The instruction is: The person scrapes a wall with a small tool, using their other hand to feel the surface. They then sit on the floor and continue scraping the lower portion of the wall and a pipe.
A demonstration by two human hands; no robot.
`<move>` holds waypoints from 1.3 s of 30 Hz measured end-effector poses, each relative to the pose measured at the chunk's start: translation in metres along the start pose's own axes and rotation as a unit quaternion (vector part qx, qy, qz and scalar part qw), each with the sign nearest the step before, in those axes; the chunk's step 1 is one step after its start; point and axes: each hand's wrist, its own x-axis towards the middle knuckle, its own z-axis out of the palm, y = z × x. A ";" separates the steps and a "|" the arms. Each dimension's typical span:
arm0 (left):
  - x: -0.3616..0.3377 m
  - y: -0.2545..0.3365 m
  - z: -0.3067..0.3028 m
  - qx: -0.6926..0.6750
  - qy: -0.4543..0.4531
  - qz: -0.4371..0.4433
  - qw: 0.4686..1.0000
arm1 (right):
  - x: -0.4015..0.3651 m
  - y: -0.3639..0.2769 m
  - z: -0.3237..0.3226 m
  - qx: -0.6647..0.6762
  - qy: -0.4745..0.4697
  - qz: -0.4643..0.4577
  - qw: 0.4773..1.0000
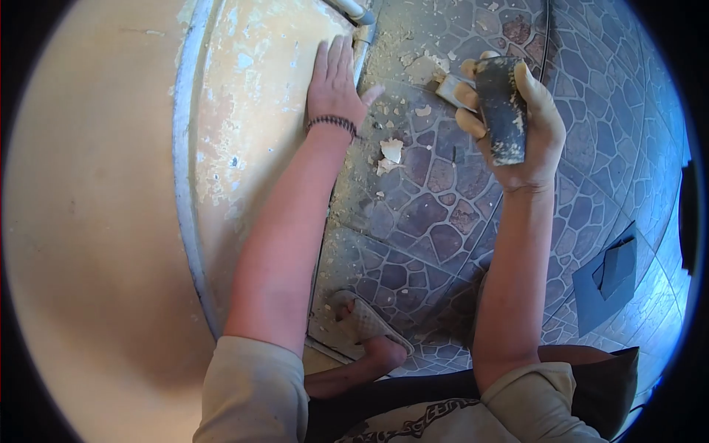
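My left hand (338, 92) lies flat against the lower part of the wall (251, 111), fingers stretched out and thumb apart, with a dark beaded bracelet at the wrist. Patches of the paint around it are worn and flaking. My right hand (538, 133) is raised over the tiled floor, palm up. Its fingers and thumb curl round a dark, curved strip of sandpaper (503, 114) speckled with pale dust. Beyond those fingertips shows a pale, flat-ended piece (453, 92); I cannot tell whether the hand holds it too.
Paint flakes (391, 150) and dust lie along the foot of the wall. A pipe (353, 10) runs beside the wall at the top. Dark sandpaper sheets (591, 295) lie on the stone-patterned floor (436, 236) at right. My sandalled foot (369, 325) is near the wall.
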 end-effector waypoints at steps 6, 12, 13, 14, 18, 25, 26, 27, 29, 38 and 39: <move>-0.088 0.016 0.023 -0.233 0.022 -0.042 0.971 | 0.012 0.004 0.008 0.010 0.057 -0.001 0.998; -0.209 0.033 0.021 -0.382 -0.051 -0.035 0.922 | 0.000 0.018 0.007 0.015 0.095 0.028 0.995; -0.214 0.033 0.022 -0.407 -0.044 -0.030 0.912 | -0.003 0.019 0.005 0.010 0.113 0.033 0.993; -0.217 0.033 0.024 -0.431 -0.035 -0.025 0.901 | -0.005 0.021 0.003 0.004 0.130 0.036 0.991; -0.176 0.026 0.021 -0.438 0.041 -0.023 0.898 | -0.014 0.023 -0.012 -0.033 0.129 0.045 0.990; -0.064 0.026 0.052 -0.383 0.122 0.051 0.914 | -0.033 0.016 0.001 -0.092 0.140 0.051 0.985; -0.046 0.024 0.050 -0.374 0.134 0.056 0.916 | -0.036 0.016 0.005 -0.108 0.153 0.058 0.981; -0.031 0.023 0.048 -0.365 0.146 0.063 0.917 | -0.039 0.015 0.009 -0.124 0.166 0.065 0.976; -0.004 0.024 0.047 -0.347 0.152 0.054 0.924 | -0.041 0.018 0.004 -0.143 0.166 0.069 0.973; -0.166 0.039 0.037 -0.430 0.023 -0.022 0.903 | -0.014 0.025 -0.007 -0.175 0.136 0.070 0.973; -0.198 0.042 0.033 -0.439 -0.015 -0.047 0.897 | -0.009 0.031 -0.012 -0.175 0.146 0.074 0.971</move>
